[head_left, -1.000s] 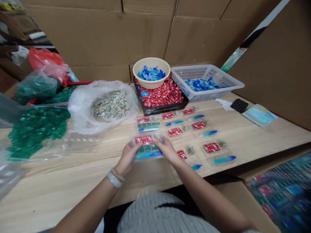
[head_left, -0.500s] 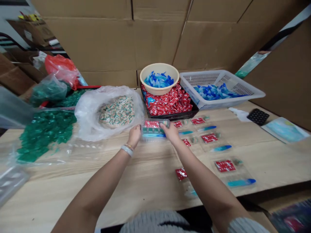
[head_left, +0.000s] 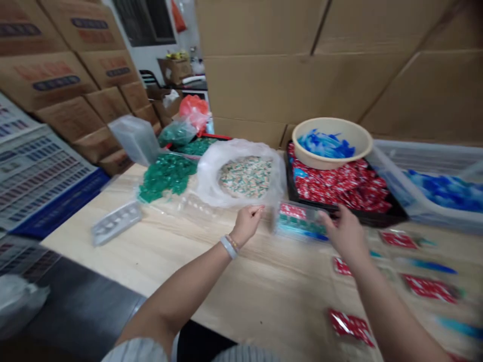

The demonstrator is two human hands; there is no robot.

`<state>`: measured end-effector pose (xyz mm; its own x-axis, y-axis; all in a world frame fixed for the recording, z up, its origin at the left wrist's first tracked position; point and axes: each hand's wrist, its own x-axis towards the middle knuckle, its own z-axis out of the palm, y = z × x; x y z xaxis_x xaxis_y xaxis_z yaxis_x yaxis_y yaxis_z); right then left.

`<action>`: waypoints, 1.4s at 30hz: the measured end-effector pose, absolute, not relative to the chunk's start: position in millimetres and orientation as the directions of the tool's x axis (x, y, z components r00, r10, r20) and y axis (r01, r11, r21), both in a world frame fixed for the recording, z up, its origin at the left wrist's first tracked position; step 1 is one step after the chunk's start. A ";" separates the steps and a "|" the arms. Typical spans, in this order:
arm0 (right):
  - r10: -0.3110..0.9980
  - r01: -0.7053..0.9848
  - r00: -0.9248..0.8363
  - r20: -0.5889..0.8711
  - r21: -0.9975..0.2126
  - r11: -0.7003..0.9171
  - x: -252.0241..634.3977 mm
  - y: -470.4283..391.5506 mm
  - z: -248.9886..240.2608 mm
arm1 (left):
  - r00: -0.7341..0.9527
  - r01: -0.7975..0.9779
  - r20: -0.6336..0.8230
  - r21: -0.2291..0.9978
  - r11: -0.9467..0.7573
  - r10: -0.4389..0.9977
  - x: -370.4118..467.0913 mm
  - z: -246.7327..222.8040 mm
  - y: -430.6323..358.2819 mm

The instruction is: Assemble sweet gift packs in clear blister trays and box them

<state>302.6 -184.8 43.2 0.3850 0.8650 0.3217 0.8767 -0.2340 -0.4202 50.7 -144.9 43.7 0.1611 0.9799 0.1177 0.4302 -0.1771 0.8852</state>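
My right hand point(head_left: 346, 234) grips the right end of a clear plastic pack point(head_left: 300, 221), thumb at the front and fingers behind. The pack holds a red packet, a row of green pieces and a long blue piece along its lower edge. Left of the pack, and apart from it, my left hand point(head_left: 247, 224) has its fingers curled and pressed together, with nothing visible in them. Just behind that hand, a white plastic bag point(head_left: 207, 173) lies open around many small paper-like pieces point(head_left: 247, 176). Motion blurs the pack and my right fingertips.
Red packets point(head_left: 339, 186) fill a black tray under a cream bowl point(head_left: 364, 141) of blue pieces point(head_left: 324, 143). A white basket point(head_left: 426, 151) stands right. Green pieces point(head_left: 168, 173) and an empty clear tray point(head_left: 116, 222) lie left. Several filled packs point(head_left: 428, 287) lie front right.
The view has swung left. My left hand has let go of the pack and come away from its left end. My right hand still holds the other end.
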 end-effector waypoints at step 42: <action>0.864 0.811 -0.489 0.118 -0.302 0.501 -18.4 -183.7 9.6 | 0.775 0.572 -0.028 0.457 -0.682 0.631 -269.9 18.7 -250.6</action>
<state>-18.4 -183.7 9.6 -0.4894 0.8640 0.1184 0.8110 0.5008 -0.3024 -269.9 -250.6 18.7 0.7751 0.6312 -0.0279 0.5716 -0.6818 0.4566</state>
